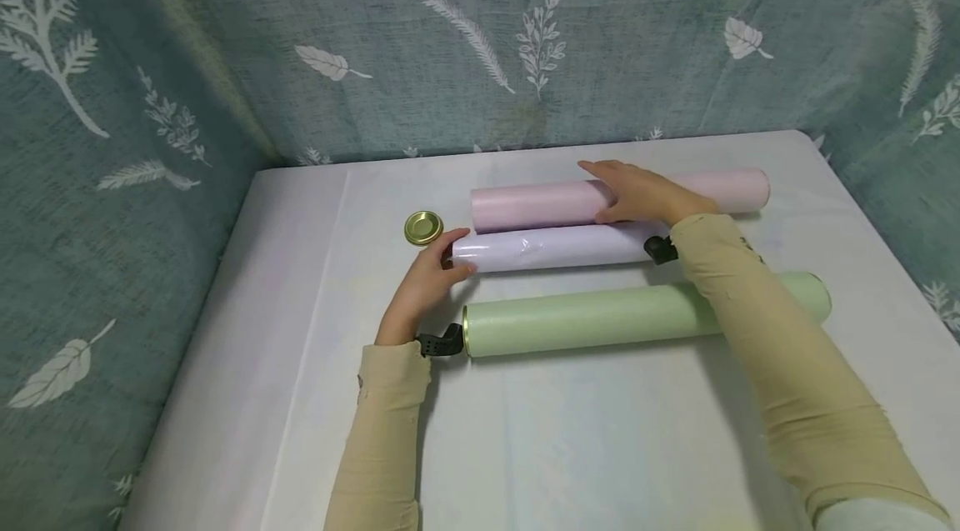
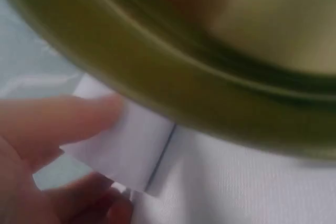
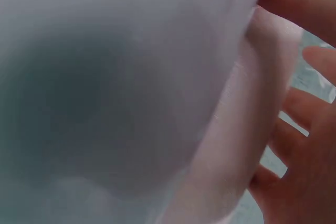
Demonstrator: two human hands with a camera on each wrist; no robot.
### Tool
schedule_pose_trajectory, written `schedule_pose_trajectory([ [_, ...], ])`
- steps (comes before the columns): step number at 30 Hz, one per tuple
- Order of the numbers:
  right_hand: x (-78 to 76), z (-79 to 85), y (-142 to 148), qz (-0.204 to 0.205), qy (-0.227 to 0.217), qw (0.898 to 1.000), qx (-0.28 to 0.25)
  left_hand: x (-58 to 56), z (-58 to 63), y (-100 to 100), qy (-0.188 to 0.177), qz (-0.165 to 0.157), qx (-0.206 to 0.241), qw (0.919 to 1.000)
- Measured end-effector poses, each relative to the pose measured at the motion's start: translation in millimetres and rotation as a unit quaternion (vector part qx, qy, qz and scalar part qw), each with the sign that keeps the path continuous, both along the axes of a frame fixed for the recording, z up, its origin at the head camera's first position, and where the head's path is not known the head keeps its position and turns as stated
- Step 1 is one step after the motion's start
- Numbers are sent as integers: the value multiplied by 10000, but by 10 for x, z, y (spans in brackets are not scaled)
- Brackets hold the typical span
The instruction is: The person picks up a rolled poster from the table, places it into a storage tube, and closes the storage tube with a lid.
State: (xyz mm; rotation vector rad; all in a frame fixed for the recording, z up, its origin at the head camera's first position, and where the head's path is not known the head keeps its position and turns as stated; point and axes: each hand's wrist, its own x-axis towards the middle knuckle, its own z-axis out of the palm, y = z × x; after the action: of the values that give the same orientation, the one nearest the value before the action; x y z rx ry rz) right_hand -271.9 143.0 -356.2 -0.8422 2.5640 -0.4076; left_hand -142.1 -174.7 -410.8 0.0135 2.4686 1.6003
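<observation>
Three long rolls lie roughly side by side in the head view. My left hand (image 1: 426,285) grips the left end of a white paper roll (image 1: 555,248); its thumb and fingers lie on either side of the white paper (image 2: 128,145) in the left wrist view. Behind the roll, my right hand (image 1: 647,191) spans a pink tube (image 1: 536,206), thumb on the near side and fingers over the far side. The right wrist view has several fingertips hidden behind the pink tube (image 3: 231,140). In front lies a green tube (image 1: 585,320) with a gold rim.
A round gold lid (image 1: 423,227) lies on the white table (image 1: 360,281), left of the rolls. Patterned green cloth (image 1: 480,47) hangs behind the table and at its sides. Each wrist wears a black strap; the left strap (image 1: 441,342) is close to the green tube's end.
</observation>
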Motion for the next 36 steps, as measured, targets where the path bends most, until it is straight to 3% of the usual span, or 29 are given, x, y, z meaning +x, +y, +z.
schedule_pose_trajectory([
  [4, -1, -48, -88, 162, 354, 9983, 434, 4, 1, -40, -9, 19, -240, 9997],
  [8, 5, -75, -134, 116, 528, 9956, 768, 7, 2, -50, -107, 51, -138, 9998],
  [11, 12, -79, -142, -4, 479, 9960, 758, 13, 4, -35, -372, 149, 511, 9979],
  [16, 27, -63, -143, -23, 505, 9959, 754, 36, 2, -35, -900, 63, 1534, 9840],
  [21, 39, 31, -120, -31, 780, 9942, 734, 56, 28, -150, -876, -98, 1581, 9835],
  [26, 110, 176, 19, -169, 886, 9948, 475, 68, 46, -250, -820, -18, 1605, 9836],
  [28, 188, 244, 98, -228, 967, 9946, 314, 65, 54, -271, -781, 67, 1816, 9802],
  [30, 293, 314, 175, -271, 1116, 9933, 154, 58, 59, -283, -701, 210, 2212, 9725],
  [32, 409, 371, 248, -308, 1211, 9922, -50, 58, 64, -289, -595, 366, 2756, 9587],
  [36, 604, 428, 345, -319, 1347, 9893, -459, 72, 62, -313, -407, 517, 3933, 9170],
])
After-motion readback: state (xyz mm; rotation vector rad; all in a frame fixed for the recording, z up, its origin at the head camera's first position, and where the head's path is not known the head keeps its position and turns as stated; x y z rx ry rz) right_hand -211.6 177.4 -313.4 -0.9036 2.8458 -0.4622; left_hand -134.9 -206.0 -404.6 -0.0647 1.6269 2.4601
